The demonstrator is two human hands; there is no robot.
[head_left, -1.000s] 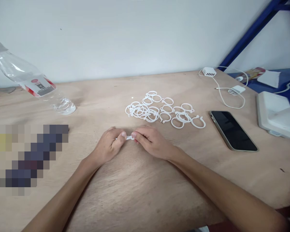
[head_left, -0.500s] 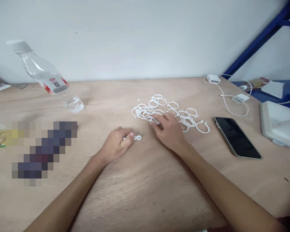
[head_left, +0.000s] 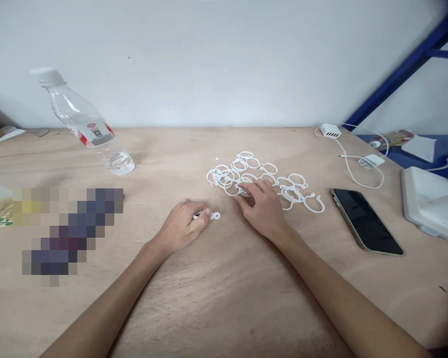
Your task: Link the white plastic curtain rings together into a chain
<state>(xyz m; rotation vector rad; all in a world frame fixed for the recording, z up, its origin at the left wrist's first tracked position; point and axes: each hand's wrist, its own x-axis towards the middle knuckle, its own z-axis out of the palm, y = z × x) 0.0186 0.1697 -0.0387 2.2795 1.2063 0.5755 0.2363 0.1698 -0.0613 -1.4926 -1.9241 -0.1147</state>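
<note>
My left hand (head_left: 182,226) is closed on a white curtain ring (head_left: 216,216), whose small eyelet end sticks out past the thumb; my fingers hide much of the rest. To the right, my right hand (head_left: 263,209) reaches over the near side of a loose pile of white curtain rings (head_left: 221,172). Its thumb and index finger are a little apart, with their tips at the edge of a ring in the pile. Several rings overlap each other, and part of the pile lies hidden behind that hand.
A clear plastic bottle (head_left: 93,132) stands at the back left, near a pixelated dark object (head_left: 72,231). On the right lie a phone (head_left: 366,221), a white charger (head_left: 330,131) with cable, and a white plastic device (head_left: 429,204). A wall rises behind the wooden table (head_left: 194,298).
The view has shifted slightly, so everything appears a bit lower. My right hand's thumb and index finger have drawn slightly closer together at the pile; my left hand keeps its ring.
</note>
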